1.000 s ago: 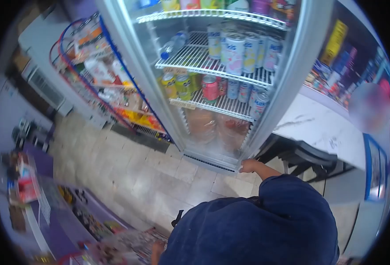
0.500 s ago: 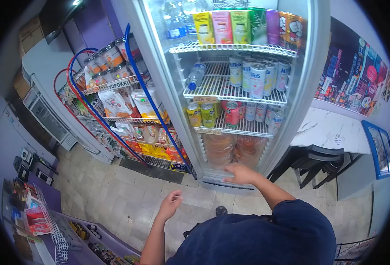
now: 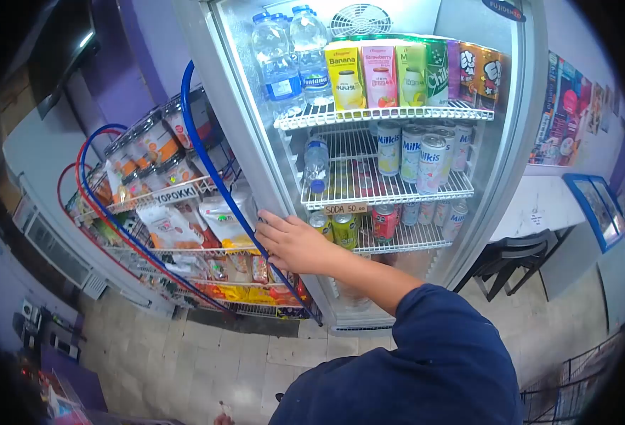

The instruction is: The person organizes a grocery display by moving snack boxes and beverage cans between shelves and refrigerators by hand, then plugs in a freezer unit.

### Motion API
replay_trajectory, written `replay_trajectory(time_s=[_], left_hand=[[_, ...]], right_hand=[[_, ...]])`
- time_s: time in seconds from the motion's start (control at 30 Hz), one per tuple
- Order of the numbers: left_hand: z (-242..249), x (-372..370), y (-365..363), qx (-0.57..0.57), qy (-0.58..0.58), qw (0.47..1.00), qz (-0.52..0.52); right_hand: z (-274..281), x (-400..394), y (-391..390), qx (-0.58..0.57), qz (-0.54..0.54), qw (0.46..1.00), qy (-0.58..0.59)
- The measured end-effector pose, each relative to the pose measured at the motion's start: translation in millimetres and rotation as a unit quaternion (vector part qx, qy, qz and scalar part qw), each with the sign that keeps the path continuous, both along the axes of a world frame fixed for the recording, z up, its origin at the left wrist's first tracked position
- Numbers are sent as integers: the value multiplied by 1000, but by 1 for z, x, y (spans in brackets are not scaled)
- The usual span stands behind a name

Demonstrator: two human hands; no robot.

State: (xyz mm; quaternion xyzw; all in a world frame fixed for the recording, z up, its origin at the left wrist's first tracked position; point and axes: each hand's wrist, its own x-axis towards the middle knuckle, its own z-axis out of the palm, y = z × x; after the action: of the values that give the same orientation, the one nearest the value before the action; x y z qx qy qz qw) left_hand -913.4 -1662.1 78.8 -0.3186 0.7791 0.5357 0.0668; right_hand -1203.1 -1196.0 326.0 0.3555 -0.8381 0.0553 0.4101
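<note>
Change: the right hand (image 3: pixel 294 244) has shifted from the fridge's low front to its left edge. The left hand (image 3: pixel 224 419) has dropped to the bottom of view. So contact is now at the fridge's (image 3: pixel 233 106) left frame, next to the rack (image 3: pixel 175 193).

Right hand: palm down, fingers loosely spread and mostly straight, laid on the frame; no item seen in it. Left hand: only a bit shows; cannot tell how open, or if it holds anything.

Fridge stands ahead, rack along its left side. Count, front faces:
- Top shelf (image 3: pixel 390 113): 2 large bottles (image 3: pixel 271 53) at left corner, more behind; 3 cartons (image 3: pixel 380 78) mid-edge; 1 green can, 1 purple; 2 brown cans (image 3: pixel 490 78) at right corner.
- Middle shelf: 1 small bottle (image 3: pixel 316 161) lying near left edge; at least 5 Milkis cans (image 3: pixel 431 166) toward right.
- Lower shelf: 1 yellow can, 1 green, near left corner; 1 red can (image 3: pixel 384 223) mid; several Milkis at right, overlapped.
</note>
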Motion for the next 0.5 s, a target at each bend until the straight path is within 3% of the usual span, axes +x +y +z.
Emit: replay_trajectory(time_s=[0.13,0.17,0.23,0.33,0.37,0.43,0.47,0.5], left_hand=[[6,-34,-33,23,-45,999,-21],[-13,-55,-54,21,-28,999,-40],[-23,-113,-77,5,-1,998,-67],[25,-186,-51,-46,25,980,-194],[33,-212,-48,-71,37,957,-279],[44,-246,-35,-43,114,922,-367],[51,-255,-27,-38,111,918,-379],[60,-263,-18,3,137,899,-417]], right_hand=[[-6,-21,-26,130,-125,984,3],[-8,-21,-33,129,-134,983,-1],[4,-10,-53,266,-279,918,-97],[-10,-29,-78,173,-360,909,-116],[-24,-51,-81,171,-368,905,-129],[-62,-93,-80,-29,-417,888,-193],[-51,-74,-85,-28,-429,882,-195],[-20,-44,-94,45,-422,888,-178]])
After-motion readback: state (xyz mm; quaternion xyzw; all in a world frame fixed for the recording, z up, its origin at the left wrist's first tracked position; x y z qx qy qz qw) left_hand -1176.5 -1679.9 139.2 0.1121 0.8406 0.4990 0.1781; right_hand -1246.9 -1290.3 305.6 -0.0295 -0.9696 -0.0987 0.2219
